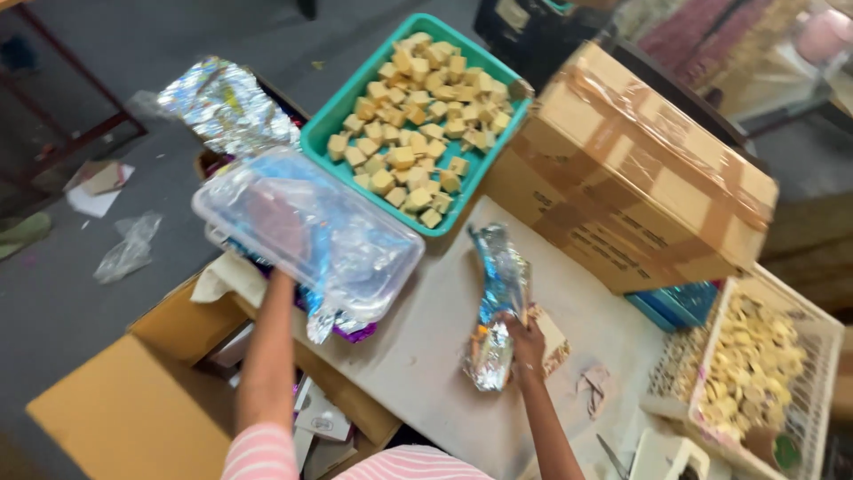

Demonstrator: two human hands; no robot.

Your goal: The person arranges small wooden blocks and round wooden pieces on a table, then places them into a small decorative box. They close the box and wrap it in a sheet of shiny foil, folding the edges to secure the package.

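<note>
My left hand (275, 233) is under a clear plastic container (311, 227) and holds it up over the table's left edge; the hand shows blurred through the plastic. My right hand (524, 342) grips a crumpled shiny foil wrapper (498, 302) that lies on the beige table top (426, 347). A pale block (551, 338) lies just right of that hand. Behind both hands, a teal tray (330, 124) is filled with several tan cubes (418, 124).
A taped cardboard box (631, 178) stands at the right. At the far right, a white basket (822, 391) holds yellowish pieces. More foil (227, 107) lies at the back left. An open carton (133, 409) sits below the table's left edge. Scraps litter the grey floor (107, 222).
</note>
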